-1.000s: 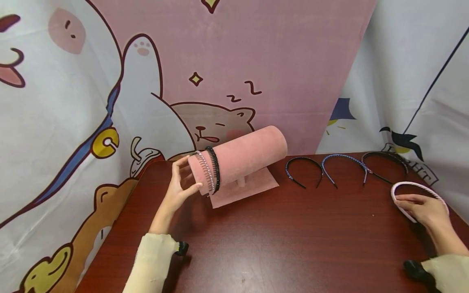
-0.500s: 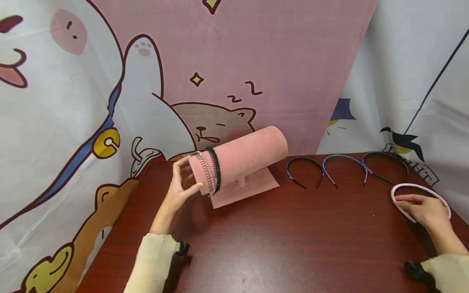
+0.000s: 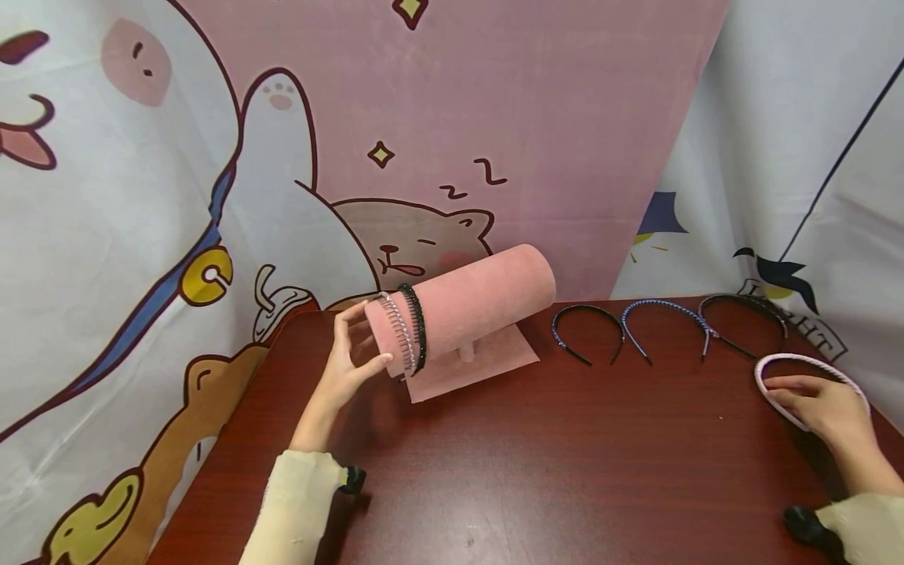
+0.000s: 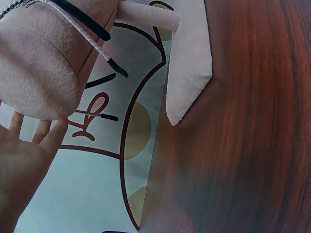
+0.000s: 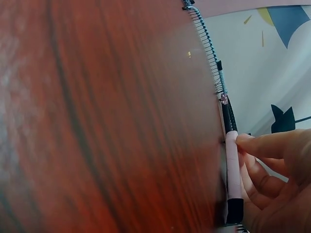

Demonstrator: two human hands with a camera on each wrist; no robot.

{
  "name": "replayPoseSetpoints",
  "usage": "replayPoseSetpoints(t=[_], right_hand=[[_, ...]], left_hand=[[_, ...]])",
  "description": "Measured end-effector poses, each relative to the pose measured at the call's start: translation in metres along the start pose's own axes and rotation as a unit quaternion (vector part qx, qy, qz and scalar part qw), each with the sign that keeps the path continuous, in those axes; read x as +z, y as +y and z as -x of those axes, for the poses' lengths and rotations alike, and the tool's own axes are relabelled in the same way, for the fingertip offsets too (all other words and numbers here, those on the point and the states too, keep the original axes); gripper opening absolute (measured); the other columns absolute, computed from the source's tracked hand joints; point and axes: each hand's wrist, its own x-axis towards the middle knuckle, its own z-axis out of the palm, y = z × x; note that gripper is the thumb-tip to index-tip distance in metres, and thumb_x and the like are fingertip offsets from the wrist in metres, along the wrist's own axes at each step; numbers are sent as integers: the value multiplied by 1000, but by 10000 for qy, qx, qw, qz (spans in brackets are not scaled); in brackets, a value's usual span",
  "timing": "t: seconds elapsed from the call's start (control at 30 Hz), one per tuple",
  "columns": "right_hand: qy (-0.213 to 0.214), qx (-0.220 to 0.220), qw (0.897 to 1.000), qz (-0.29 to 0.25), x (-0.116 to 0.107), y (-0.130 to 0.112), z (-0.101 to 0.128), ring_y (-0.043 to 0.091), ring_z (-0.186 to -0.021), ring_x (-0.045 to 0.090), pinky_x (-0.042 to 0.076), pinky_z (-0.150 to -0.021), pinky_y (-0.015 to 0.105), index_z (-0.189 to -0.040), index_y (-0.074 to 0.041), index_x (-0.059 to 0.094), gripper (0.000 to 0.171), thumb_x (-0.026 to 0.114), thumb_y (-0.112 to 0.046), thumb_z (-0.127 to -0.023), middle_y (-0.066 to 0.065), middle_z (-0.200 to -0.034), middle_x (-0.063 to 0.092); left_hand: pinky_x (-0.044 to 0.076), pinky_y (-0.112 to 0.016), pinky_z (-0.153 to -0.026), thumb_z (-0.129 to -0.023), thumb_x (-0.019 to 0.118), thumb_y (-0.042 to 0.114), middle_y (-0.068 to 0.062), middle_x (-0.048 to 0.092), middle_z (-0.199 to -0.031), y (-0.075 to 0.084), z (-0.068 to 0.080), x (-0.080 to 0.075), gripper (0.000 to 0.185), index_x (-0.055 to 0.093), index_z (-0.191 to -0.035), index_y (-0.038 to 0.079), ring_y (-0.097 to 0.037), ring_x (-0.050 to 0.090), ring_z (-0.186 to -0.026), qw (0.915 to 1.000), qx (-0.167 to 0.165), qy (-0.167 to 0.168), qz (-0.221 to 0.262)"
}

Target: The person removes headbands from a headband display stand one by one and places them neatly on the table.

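The left hand [image 3: 346, 361] cups the end of the pink velvet roll [image 3: 466, 302] – fingers loose. The right hand [image 3: 822, 408] pinches the pink headband [image 3: 805, 362] on the table [image 3: 565, 455] – its near side is hidden.

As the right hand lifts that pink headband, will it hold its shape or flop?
The pink headband probably keeps its arch, since it lies as a firm open curve. It looks thin, so likely light. The right hand pinches its smooth-looking band, which might slip.
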Motion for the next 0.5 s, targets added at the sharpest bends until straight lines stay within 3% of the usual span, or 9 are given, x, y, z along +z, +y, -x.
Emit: replayPoseSetpoints(t=[0.1, 0.23, 0.33, 0.5], right_hand=[[46, 31, 10000, -41, -2, -1, 1, 30, -81, 57, 34, -61, 25, -109, 9, 68, 33, 66, -19, -93, 38, -111, 63], [17, 111, 9998, -149, -6, -5, 2, 0, -62, 46, 32, -55, 22, -111, 9, 68, 34, 67, -20, -93, 17, -79, 74], [-21, 197, 9994, -286, -9, -9, 3, -10, -55, 44, 35, -53, 21, -113, 10, 67, 37, 66, -23, -95, -3, -64, 71], [-59, 295, 9987, -420, -11, -16, 3, -13, -54, 45, 37, -50, 19, -114, 10, 66, 39, 66, -24, -96, -10, -62, 69]], left_hand=[[33, -61, -114, -81, 70, -3, -3, 33, -150, 0, 0, 0, 86, 22, -151, 8, -32, 39, -133, 10000, -8, -2, -15], [33, -62, -114, -81, 70, -4, -4, 33, -150, 0, 0, 0, 86, 21, -151, 6, -32, 39, -133, 10000, 2, -10, -12], [33, -62, -114, -81, 70, -4, -3, 33, -150, 0, 0, 0, 86, 21, -151, 6, -32, 39, -133, 10000, 6, -21, -1], [32, -62, -113, -81, 70, -4, -3, 33, -150, 0, 0, -1, 86, 21, -151, 7, -32, 39, -133, 10000, -2, -34, 10]])
